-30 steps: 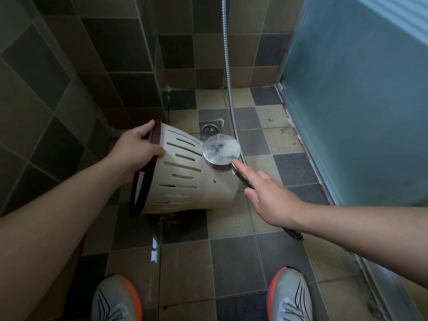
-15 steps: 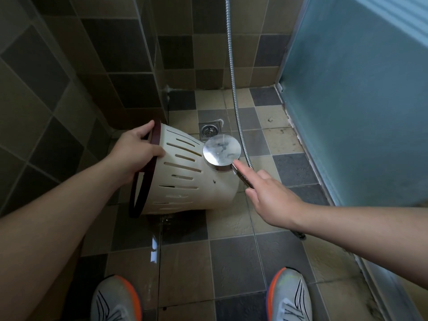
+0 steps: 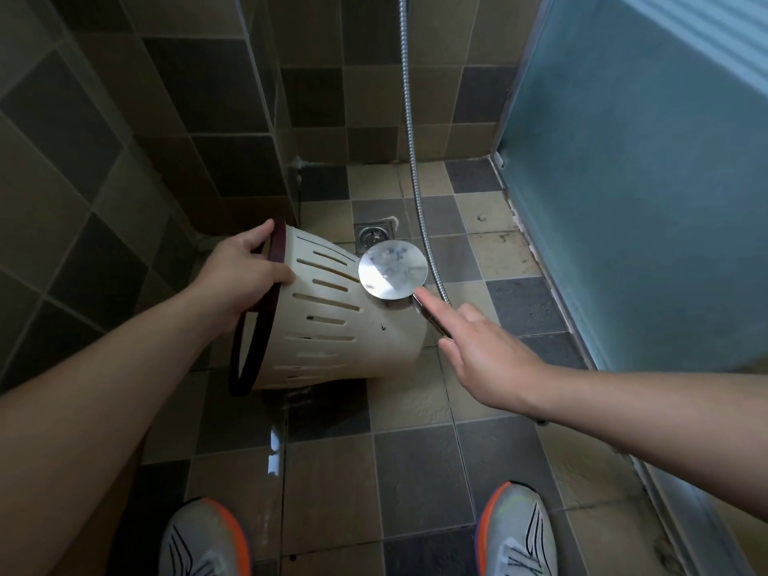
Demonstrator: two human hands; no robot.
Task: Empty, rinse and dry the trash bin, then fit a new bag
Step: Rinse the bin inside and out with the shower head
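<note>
Rinsing step: left hand (image 3: 245, 276) grips dark rim of cream slotted plastic bin (image 3: 332, 322), tipped sideways on tiled floor near drain (image 3: 374, 234); right hand (image 3: 478, 351) holds round chrome shower head (image 3: 392, 271) above bin base. Next, likely: aim spray inside.

Trash bin (image 3: 332, 322): cream body, rows of narrow slots, dark maroon rim band.
Shower head (image 3: 393, 271): polished silver disc with mottled reflections.
Shower hose (image 3: 415, 172): silver, ribbed.
Floor (image 3: 415, 463): chequered tiles in beige, tan and slate grey, pale grout lines.
Wall (image 3: 124, 130): tiles in olive, brown and charcoal.
Glass panel (image 3: 648, 180): frosted teal-blue.
Shoes (image 3: 517, 534): white-grey, black lines, orange edging.
Drain (image 3: 374, 234): grey metal.
</note>
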